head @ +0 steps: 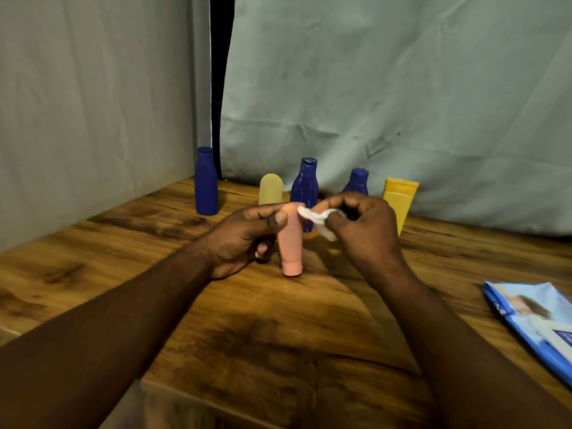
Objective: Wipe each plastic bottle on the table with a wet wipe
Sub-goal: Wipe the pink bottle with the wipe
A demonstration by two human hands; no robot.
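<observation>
Fingers of my left hand [241,239] curl round the pink bottle [291,239], thumb on its side, holding it upright with the cap end down near the middle of the table [247,335]. Fingers of my right hand [365,230] pinch a crumpled white wipe [318,219] against its top. Five other bottles [305,184] stand along the far edge. The wipes pack [532,317] lies at the right edge.

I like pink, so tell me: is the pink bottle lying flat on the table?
No, the pink bottle stands upright, gripped by the left hand.

The left hand [244,239] and right hand [368,233] are bare with short nails, both arms [123,320] uncovered.
</observation>
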